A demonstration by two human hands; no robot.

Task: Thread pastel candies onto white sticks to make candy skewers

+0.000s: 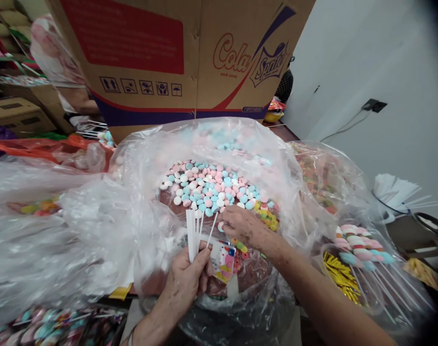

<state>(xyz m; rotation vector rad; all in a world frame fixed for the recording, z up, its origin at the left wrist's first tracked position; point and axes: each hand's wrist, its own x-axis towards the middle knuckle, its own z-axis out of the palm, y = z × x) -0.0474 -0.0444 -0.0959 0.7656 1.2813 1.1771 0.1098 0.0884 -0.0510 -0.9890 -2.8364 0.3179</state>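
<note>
White sticks (193,233) sit bunched in the left hand (185,283), fingers clamped around them, while the right hand (242,226) pinches among loose candies (208,187) — a slack grip could scatter them.

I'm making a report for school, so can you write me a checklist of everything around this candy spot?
Surface: hidden under clear plastic bags.
Job's things: white sticks; pink, blue and white candies heaped in an open bag.
Clutter: finished candy sticks in a tub on the right; spare sticks; gold wrappers; a small printed packet.
Hands: left hand grips the sticks; right hand reaches into the candies.
Cables: a wall cable runs from a socket.
Surroundings: cardboard box behind; white wall.
</note>
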